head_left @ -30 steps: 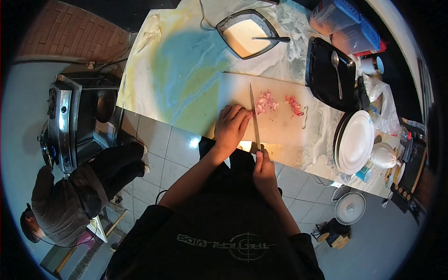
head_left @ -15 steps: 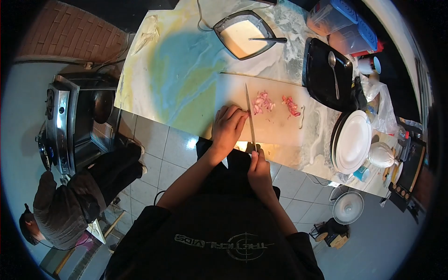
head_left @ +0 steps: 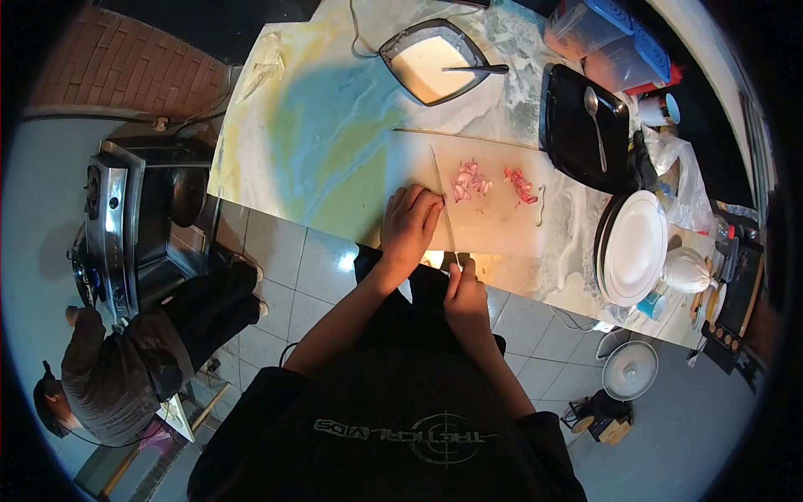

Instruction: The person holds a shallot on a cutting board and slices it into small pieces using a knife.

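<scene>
My right hand (head_left: 467,293) is wrapped around the handle of a long thin knife (head_left: 447,214). The blade points away from me across a pale cutting board (head_left: 506,230), tip leaning left. Curled fingers of my left hand (head_left: 410,222) press down on the board against the blade's left side; what lies under them is hidden. Just right of the blade is a loose pile of sliced shallots (head_left: 471,180). Farther right sits a smaller heap of cut red chili (head_left: 520,186).
A dark bowl of creamy batter (head_left: 431,71) with a utensil in it stands at the back. On the right are a black tray (head_left: 577,125) with a spoon (head_left: 598,125), stacked plates (head_left: 636,251) and plastic containers (head_left: 623,63). Another person (head_left: 125,368) is near a stove (head_left: 113,226) on the left.
The knife has swung slightly, its tip shifting left and its handle end a little right. My left hand stays in nearly the same place. The other person's arm has moved slightly.
</scene>
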